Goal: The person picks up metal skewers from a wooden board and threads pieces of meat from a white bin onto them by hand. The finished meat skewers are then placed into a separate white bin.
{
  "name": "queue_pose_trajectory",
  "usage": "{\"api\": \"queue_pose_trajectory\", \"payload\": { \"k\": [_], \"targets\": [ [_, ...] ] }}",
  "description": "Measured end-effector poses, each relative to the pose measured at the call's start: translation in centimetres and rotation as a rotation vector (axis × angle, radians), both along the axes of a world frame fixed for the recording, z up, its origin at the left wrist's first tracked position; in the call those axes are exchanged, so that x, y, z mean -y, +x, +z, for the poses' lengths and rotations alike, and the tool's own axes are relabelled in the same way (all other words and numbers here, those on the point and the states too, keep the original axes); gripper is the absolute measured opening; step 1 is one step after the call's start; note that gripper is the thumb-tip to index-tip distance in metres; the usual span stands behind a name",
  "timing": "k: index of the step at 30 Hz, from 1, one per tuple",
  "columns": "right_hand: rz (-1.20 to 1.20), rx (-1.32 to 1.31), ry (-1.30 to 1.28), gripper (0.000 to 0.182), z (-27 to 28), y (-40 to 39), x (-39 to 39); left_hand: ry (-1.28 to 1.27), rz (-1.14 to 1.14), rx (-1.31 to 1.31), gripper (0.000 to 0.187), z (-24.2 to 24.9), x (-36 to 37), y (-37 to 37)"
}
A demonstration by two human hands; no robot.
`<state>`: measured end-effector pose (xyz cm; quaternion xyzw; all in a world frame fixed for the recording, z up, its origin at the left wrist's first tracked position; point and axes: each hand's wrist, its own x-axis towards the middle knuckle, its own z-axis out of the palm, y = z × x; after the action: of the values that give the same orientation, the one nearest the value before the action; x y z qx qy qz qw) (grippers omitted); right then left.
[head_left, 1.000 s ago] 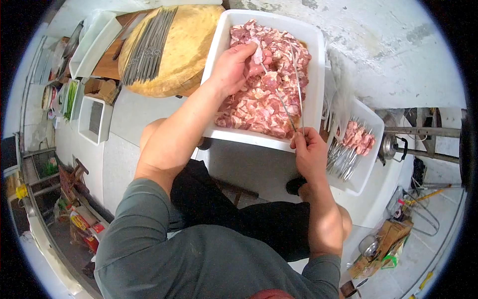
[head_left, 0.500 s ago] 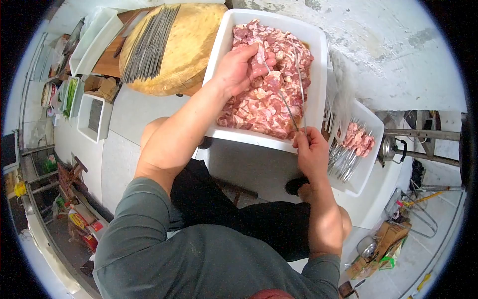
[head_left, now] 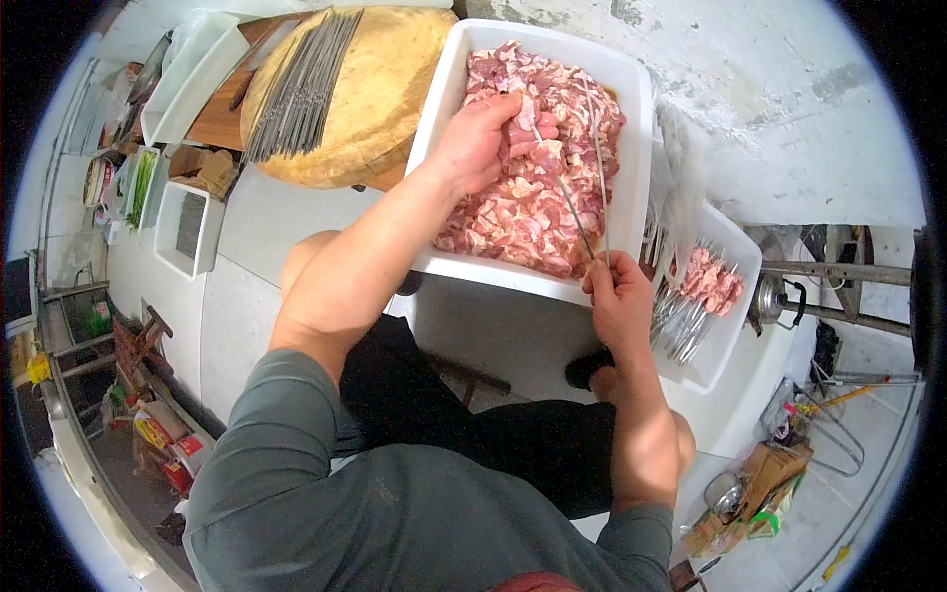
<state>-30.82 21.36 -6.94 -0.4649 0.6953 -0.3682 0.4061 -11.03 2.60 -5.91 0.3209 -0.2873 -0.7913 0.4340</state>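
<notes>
My left hand [head_left: 478, 146] is above the meat tub, its thumb and fingers closed on a piece of raw meat [head_left: 526, 116] at the upper end of a thin metal skewer [head_left: 573, 210]. Another meat piece [head_left: 547, 158] sits lower on that skewer. Near the tub's front right corner, my right hand [head_left: 621, 296] pinches the skewer's lower end. A second metal skewer [head_left: 601, 158] runs up from the same fingers over the meat. The white tub [head_left: 639, 187] holds a heap of cut raw meat [head_left: 503, 217].
A white tray [head_left: 725, 340] with loaded skewers [head_left: 708, 281] stands at the right. On the left, a round wooden board [head_left: 380, 99] bears a bundle of bare skewers [head_left: 304, 89]. Further left are a small white bin [head_left: 209, 232] and a long white container [head_left: 202, 84].
My left hand has shifted slightly down and right with the meat piece, toward the piece lower on the skewer. The right hand keeps its pinch, almost still.
</notes>
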Motion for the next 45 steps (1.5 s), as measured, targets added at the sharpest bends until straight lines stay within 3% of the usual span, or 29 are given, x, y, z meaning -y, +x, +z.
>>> {"api": "queue_pose_trajectory", "payload": {
  "k": [7,10,20,23,29,32,33,36,37,39,41,45],
  "targets": [
    [-0.004,-0.053,0.001,0.021,0.2,0.6,0.2,-0.09,-0.052,0.012,0.023,-0.6,0.0,-0.1],
    [0.002,-0.06,0.002,0.021,1.2,1.1,0.8,-0.024,-0.078,0.133,0.022,-1.2,-1.5,-1.4],
    [-0.036,-0.029,-0.008,0.023,-0.5,0.8,1.3,0.008,-0.066,-0.073,0.026,-0.4,-1.4,-0.9],
    [-0.024,-0.035,0.0,0.023,0.4,1.1,1.6,-0.011,-0.039,0.097,0.027,-1.0,-1.2,-1.2],
    [-0.052,-0.036,-0.009,0.022,0.7,0.8,1.5,0.028,-0.112,0.149,0.021,0.0,-1.1,-0.8],
    [-0.105,0.0,-0.05,0.021,1.0,0.1,1.4,-0.004,-0.122,0.303,0.026,-0.6,0.3,0.7],
    [-0.112,-0.01,-0.065,0.02,0.9,-0.5,1.3,-0.009,-0.239,0.547,0.029,0.0,0.6,1.2],
    [-0.136,0.01,-0.046,0.018,1.9,-1.1,0.9,-0.549,-0.502,1.326,0.032,0.3,0.3,2.1],
    [-0.143,0.024,-0.029,0.017,2.2,-1.3,0.7,-0.64,-0.663,1.436,0.034,1.0,-0.2,2.0],
    [-0.131,0.022,-0.048,0.015,1.9,-1.7,0.4,-0.746,-0.807,1.606,0.033,-2.6,-0.4,2.4],
    [-0.129,0.019,-0.05,0.014,2.1,-1.9,0.0,-0.798,-0.918,1.702,0.03,-2.5,-1.3,2.0],
    [-0.14,0.029,-0.052,0.015,2.7,-1.9,-0.5,-0.846,-0.947,1.776,0.028,-4.5,-1.8,1.7]
  ]
}}
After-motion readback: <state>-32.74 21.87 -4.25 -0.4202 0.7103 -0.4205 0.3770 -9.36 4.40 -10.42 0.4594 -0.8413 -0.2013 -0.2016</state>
